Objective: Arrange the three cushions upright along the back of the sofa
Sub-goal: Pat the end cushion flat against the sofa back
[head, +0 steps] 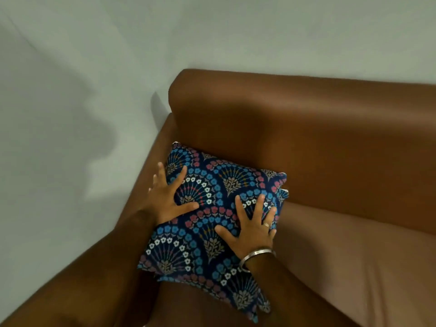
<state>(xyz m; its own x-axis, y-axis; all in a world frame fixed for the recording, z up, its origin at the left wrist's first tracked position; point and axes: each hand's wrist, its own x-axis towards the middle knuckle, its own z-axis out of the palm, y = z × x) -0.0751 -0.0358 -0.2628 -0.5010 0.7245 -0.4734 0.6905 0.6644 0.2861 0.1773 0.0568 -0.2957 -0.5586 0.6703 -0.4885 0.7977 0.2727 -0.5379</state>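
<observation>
Navy floral cushion [212, 215] leans against sofa back [306, 128] under flat, spread left hand [168, 199] and right hand [253, 228], neither gripping.

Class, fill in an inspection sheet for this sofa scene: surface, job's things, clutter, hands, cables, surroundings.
Surface: brown sofa, smooth seat, backrest and armrest in view.
Job's things: one patterned cushion, dark blue with floral fans, leaning at the corner against the backrest; a second similar cushion edge shows beneath it; no third in view.
Clutter: nothing seen.
Hands: left hand and right hand flat on the cushion's face, fingers spread; bangle on the right wrist.
Cables: nothing seen.
Surroundings: plain pale wall with shadows.
</observation>
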